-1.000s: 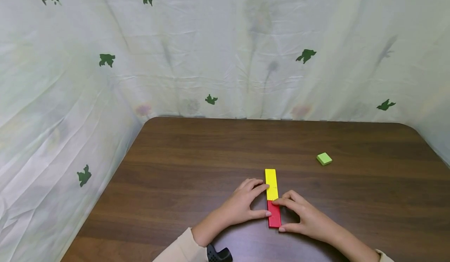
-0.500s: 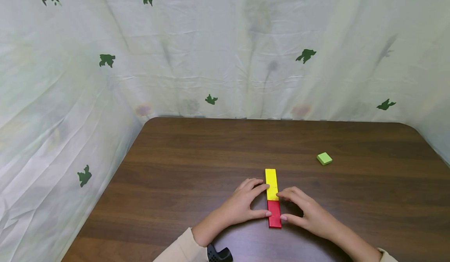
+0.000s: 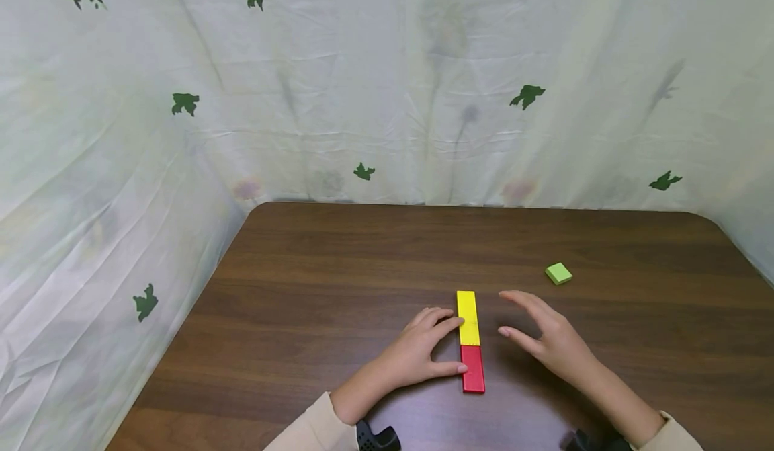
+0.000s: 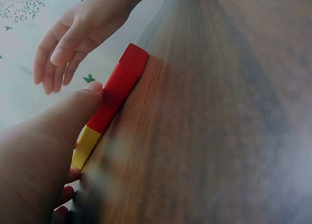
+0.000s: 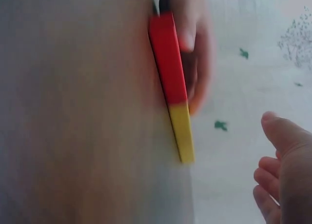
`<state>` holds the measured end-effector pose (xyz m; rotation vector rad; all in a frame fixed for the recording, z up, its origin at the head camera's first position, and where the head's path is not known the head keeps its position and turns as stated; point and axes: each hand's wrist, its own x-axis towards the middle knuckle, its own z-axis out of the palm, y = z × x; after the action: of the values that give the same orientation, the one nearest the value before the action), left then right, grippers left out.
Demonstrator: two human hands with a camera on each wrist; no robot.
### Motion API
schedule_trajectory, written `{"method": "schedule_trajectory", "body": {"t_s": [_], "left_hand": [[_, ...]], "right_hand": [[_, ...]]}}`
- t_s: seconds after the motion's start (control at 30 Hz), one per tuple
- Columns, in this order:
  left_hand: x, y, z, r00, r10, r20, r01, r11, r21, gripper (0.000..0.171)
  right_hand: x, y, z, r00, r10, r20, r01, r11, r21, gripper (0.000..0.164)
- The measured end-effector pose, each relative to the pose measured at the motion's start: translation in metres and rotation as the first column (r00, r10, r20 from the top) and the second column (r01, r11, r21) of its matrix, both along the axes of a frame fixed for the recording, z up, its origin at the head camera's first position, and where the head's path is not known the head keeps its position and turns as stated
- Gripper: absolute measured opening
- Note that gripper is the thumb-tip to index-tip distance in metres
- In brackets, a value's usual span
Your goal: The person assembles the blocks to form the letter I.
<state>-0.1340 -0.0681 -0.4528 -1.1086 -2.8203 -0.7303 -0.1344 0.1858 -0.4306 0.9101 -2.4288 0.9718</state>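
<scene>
A yellow block [image 3: 467, 316] and a red block [image 3: 474, 377] lie end to end in one line on the table, the red one nearer the person. The left hand [image 3: 414, 353] rests at their left side. Its index fingertip touches the yellow block, while its thumb [image 4: 90, 94] lies on the red block's edge. Raised to the right of the blocks, the right hand [image 3: 553, 337] holds nothing, thumb and fingers spread apart. A light green square block [image 3: 558, 273] lies farther back, beyond the right fingertips. In the right wrist view, the left hand is partly hidden behind the blocks.
The brown wooden table [image 3: 338, 256] has rounded far corners. A pale curtain [image 3: 387, 88] with green leaf and bird shapes hangs behind and to the left. Black wrist gear [image 3: 377, 437] shows under the left sleeve.
The right hand has let go of the red block, opened wider and moved up and away to the right. The left hand and the blocks have stayed in place.
</scene>
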Motion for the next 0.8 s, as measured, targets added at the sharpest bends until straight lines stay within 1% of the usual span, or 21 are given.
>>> {"method": "schedule_trajectory", "body": {"t_s": [0.1,0.17,0.33,0.5,0.67,0.8], "left_hand": [[0.0,0.0,0.0,1.0,0.001,-0.002,-0.001,1.0,-0.004,0.069],[0.0,0.0,-0.001,1.0,0.001,-0.006,-0.001,1.0,-0.003,0.069],[0.001,0.0,-0.001,1.0,0.003,-0.001,-0.003,1.0,-0.003,0.069],[0.001,0.0,-0.001,1.0,0.004,0.003,-0.004,1.0,-0.014,0.069],[0.001,-0.001,-0.001,1.0,0.004,0.01,-0.004,1.0,-0.017,0.07],[0.001,-0.001,-0.001,1.0,0.008,0.015,-0.008,1.0,-0.016,0.07]], "right_hand": [[-0.008,0.006,0.001,0.998,-0.031,-0.047,0.03,0.999,-0.029,0.066],[-0.012,0.01,0.001,0.994,-0.046,-0.094,0.041,0.998,-0.049,0.065],[-0.021,0.018,-0.002,0.984,-0.11,-0.143,0.1,0.992,-0.077,0.065],[-0.031,0.028,-0.008,0.973,-0.183,-0.144,0.168,0.979,-0.112,0.067],[-0.04,0.036,-0.014,0.955,-0.259,-0.147,0.237,0.959,-0.153,0.063],[-0.045,0.042,-0.017,0.94,-0.321,-0.117,0.299,0.938,-0.174,0.06]]}}
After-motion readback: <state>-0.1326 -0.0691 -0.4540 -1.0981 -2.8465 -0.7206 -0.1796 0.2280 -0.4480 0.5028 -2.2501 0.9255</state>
